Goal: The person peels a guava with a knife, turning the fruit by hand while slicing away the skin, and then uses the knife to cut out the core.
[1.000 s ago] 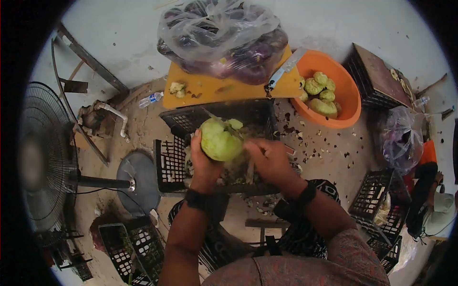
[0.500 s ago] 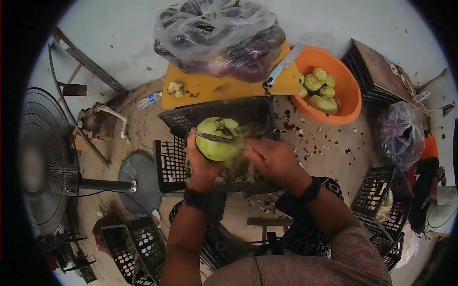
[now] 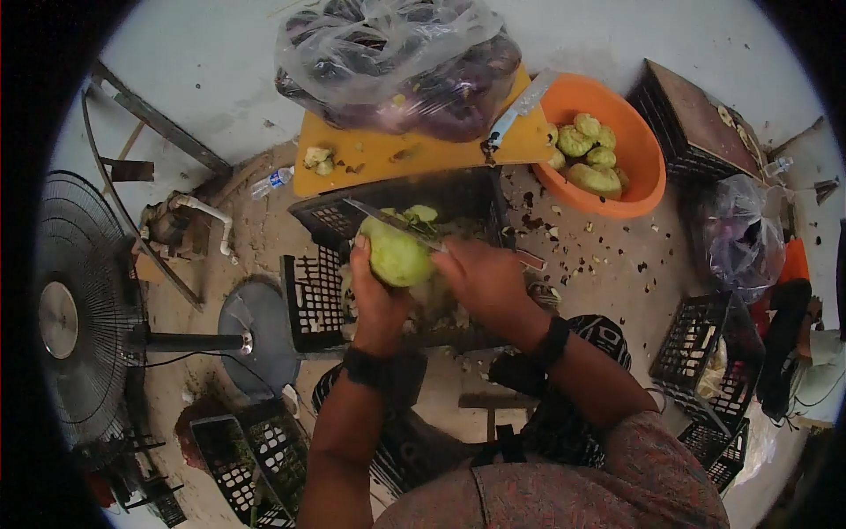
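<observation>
Your left hand [image 3: 379, 304] cradles the pale-green vegetable [image 3: 398, 257] above the black crate [image 3: 467, 198], palm below and thumb up its side at 9 o'clock. Your right hand [image 3: 489, 273], at 4 o'clock from it, has its fingers curled tightly round the knife [image 3: 388, 220], hiding the handle.

The blade lies slantwise across the vegetable's upper side, tip toward 10 o'clock; whether the edge bites in, you can't tell from here. The vegetable is nearly round, so its long axis is hard to read, but its ragged, leafy end faces about 1 o'clock. Its body looks smooth, pale and slightly glossy (a darker green piece shows behind the blade).

At 12 o'clock you have the yellow board [image 3: 441, 157] bearing a plastic bag [image 3: 397, 70] of purple produce; at 2 o'clock, the orange basin [image 3: 648, 159] with lumpy green pieces.
</observation>
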Demonstrator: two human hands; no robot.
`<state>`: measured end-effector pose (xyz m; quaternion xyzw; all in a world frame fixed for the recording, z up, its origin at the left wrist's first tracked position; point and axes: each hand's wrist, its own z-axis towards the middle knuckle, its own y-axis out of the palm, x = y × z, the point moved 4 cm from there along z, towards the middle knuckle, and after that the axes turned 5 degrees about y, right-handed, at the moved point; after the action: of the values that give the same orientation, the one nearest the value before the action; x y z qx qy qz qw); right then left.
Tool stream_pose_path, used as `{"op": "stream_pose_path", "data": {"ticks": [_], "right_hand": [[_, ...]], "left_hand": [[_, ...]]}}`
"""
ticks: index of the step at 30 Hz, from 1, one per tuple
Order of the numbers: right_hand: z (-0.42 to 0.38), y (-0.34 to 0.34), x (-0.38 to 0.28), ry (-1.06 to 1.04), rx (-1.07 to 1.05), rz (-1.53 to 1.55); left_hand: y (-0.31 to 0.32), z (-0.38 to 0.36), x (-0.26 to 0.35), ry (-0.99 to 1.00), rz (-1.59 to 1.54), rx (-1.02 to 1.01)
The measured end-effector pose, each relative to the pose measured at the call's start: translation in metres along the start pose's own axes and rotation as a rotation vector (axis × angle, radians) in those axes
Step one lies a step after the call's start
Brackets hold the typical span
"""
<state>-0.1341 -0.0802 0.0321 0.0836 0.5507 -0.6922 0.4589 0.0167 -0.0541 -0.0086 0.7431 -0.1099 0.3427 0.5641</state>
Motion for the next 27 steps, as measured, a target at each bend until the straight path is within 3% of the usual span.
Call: {"op": "stream_pose_path", "data": {"ticks": [2, 4, 8, 10, 12, 13, 15, 19, 23, 27], "right_hand": [[0.005, 0.002, 0.000, 0.020, -0.002, 0.039], [0.008, 0.002, 0.003, 0.216, -0.006, 0.294], [0.009, 0.005, 0.005, 0.194, 0.150, 0.404], [0.010, 0.006, 0.012, 0.352, -0.021, 0.409], [0.012, 0.014, 0.026, 0.432, -0.047, 0.474], [0.012, 0.019, 0.034, 0.512, -0.074, 0.538], [0.013, 0.019, 0.038, 0.492, -0.020, 0.512], [0.012, 0.005, 0.024, 0.393, 0.166, 0.623], [0.015, -0.011, 0.017, 0.380, 0.042, 0.554], [0.016, -0.019, 0.002, 0.164, 0.039, 0.420]], "left_hand": [[0.004, 0.001, 0.003, 0.101, 0.140, 0.015], [0.003, 0.001, 0.006, 0.207, 0.282, 0.031], [-0.005, 0.003, 0.003, 0.168, 0.257, 0.056], [-0.006, 0.004, 0.004, 0.161, 0.264, 0.040], [-0.007, 0.007, -0.001, -0.022, 0.041, 0.041], [-0.005, 0.007, 0.000, -0.022, 0.043, 0.040], [0.003, 0.006, -0.004, -0.160, -0.172, 0.028], [0.006, 0.006, -0.006, -0.184, -0.104, -0.001], [0.003, 0.009, -0.008, -0.166, -0.066, -0.024], [-0.003, 0.008, -0.009, -0.099, 0.035, -0.090]]}}
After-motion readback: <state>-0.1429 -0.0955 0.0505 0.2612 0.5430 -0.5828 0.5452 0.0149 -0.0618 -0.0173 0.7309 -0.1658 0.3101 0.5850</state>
